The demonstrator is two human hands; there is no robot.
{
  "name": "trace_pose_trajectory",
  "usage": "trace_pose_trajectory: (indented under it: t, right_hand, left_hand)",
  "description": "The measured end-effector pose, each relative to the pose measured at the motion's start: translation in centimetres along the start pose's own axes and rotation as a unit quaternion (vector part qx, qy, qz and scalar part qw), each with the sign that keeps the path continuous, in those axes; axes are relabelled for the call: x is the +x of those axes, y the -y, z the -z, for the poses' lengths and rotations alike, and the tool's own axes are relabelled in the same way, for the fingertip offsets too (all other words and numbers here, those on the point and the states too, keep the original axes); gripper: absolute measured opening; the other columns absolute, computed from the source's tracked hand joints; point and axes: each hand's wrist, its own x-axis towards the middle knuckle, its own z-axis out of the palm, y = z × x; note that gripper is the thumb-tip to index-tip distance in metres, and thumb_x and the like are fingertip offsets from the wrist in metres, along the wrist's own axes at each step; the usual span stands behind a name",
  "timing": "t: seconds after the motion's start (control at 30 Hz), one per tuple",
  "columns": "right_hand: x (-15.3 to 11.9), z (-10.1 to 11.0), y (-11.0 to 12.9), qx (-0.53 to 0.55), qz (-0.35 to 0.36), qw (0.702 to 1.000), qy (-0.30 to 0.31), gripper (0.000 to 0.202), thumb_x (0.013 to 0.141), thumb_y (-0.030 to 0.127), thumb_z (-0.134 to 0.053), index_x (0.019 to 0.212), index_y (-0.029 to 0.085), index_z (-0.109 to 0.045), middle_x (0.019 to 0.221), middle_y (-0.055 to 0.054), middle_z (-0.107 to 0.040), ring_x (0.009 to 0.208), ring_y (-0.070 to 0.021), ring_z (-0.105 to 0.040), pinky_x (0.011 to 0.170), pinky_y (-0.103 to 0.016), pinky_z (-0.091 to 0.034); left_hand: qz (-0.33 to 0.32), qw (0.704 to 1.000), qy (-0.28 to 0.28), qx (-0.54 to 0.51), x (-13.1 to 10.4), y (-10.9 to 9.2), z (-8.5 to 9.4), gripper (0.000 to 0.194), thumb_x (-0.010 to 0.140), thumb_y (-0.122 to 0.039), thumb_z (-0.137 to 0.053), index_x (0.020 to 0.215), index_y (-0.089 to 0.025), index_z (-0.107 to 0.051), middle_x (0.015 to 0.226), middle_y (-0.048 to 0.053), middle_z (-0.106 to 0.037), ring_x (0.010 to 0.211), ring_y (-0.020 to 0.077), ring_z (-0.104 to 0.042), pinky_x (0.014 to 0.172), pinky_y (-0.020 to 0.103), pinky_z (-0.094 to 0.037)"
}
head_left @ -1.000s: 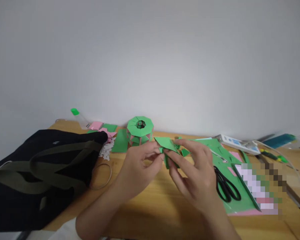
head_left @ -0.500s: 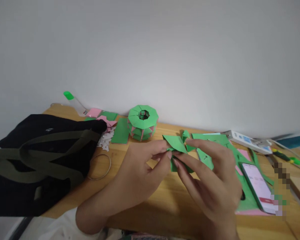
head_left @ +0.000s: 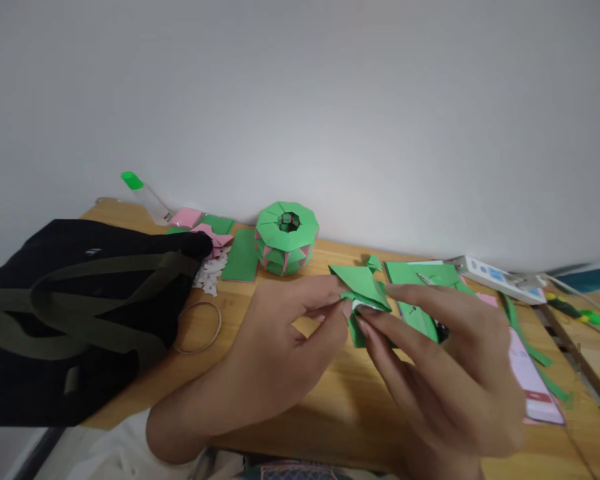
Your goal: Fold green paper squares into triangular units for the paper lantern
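A folded green paper piece (head_left: 360,283) is held in the air above the table between both hands. My left hand (head_left: 293,340) pinches its left edge between thumb and forefinger. From the right, my right hand (head_left: 443,360) grips it with thumb and fingers, partly covering its lower flaps. A white strip shows at the opening between the folds. Behind it stands a round green and pink folded-paper model (head_left: 287,237) with a hole in its top. A small green folded piece (head_left: 373,263) lies just beyond the held paper.
A black bag (head_left: 80,320) covers the table's left side, beside a looped band (head_left: 200,343). Green paper (head_left: 240,255), pink paper (head_left: 186,217) and white scraps (head_left: 211,272) lie behind it. Rightward are a phone (head_left: 535,387), a power strip (head_left: 503,280) and green sheets (head_left: 447,270).
My right hand has shifted right and its grip on the green paper has changed. The paper has moved slightly right, and its folds are more spread, showing white inside.
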Motion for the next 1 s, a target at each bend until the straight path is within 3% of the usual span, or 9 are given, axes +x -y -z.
trace_pose_trajectory:
  t: [0.2, 0.47, 0.67, 0.87, 1.0]
  right_hand:
    - [0.17, 0.03, -0.04, 0.002, 0.003, 1.0, 0.01, 0.02, 0.078, 0.014, -0.071, 0.096, 0.022, -0.066, 0.104, -0.009, -0.068, 0.095, -0.026, -0.06, 0.081, -0.044, -0.047]
    - [-0.01, 0.18, -0.08, -0.007, -0.008, 1.0, 0.019, 0.021, 0.078, 0.016, -0.071, 0.096, 0.025, -0.067, 0.106, -0.008, -0.068, 0.096, -0.0267, -0.061, 0.081, -0.044, -0.047]
    - [0.18, 0.23, -0.03, -0.024, -0.008, 1.0, 0.0, 0.02, 0.077, 0.015, -0.073, 0.093, 0.024, -0.066, 0.101, -0.007, -0.069, 0.092, -0.0251, -0.061, 0.08, -0.043, -0.048]
    - [-0.1, -0.05, 0.1, -0.025, -0.019, 0.999, 0.01, 0.021, 0.076, 0.014, -0.074, 0.094, 0.022, -0.065, 0.107, -0.009, -0.069, 0.095, -0.0266, -0.061, 0.083, -0.046, -0.046]
    - [-0.32, -0.04, 0.23, -0.019, -0.038, 0.999, 0.018, 0.023, 0.076, 0.012, -0.073, 0.094, 0.023, -0.066, 0.11, -0.008, -0.069, 0.098, -0.0282, -0.06, 0.084, -0.048, -0.046]
  left_hand:
    - [-0.03, 0.999, 0.017, 0.04, -0.14, -0.01, -0.07, 0.021, 0.085, -0.008, -0.05, 0.069, -0.019, -0.059, 0.061, -0.005, -0.061, 0.058, 0.0088, -0.058, 0.054, 0.017, -0.043]
    - [-0.032, 0.996, 0.008, 0.084, -0.34, 0.08, -0.2, 0.023, 0.086, -0.013, -0.05, 0.067, -0.021, -0.059, 0.058, -0.004, -0.06, 0.062, 0.0123, -0.062, 0.054, 0.021, -0.045]
    - [-0.035, 0.997, 0.001, 0.063, -0.31, 0.22, -0.15, 0.02, 0.086, -0.011, -0.05, 0.071, -0.021, -0.058, 0.062, -0.006, -0.061, 0.056, 0.009, -0.058, 0.052, 0.02, -0.042]
    - [-0.04, 0.992, 0.053, 0.111, -0.64, 0.29, -0.29, 0.021, 0.091, -0.016, -0.044, 0.073, -0.02, -0.054, 0.065, -0.004, -0.061, 0.058, 0.011, -0.056, 0.053, 0.024, -0.039]
    - [-0.065, 0.986, 0.058, 0.143, -0.79, 0.4, -0.59, 0.019, 0.091, -0.013, -0.043, 0.077, -0.018, -0.054, 0.064, -0.003, -0.059, 0.056, 0.0107, -0.054, 0.053, 0.025, -0.037]
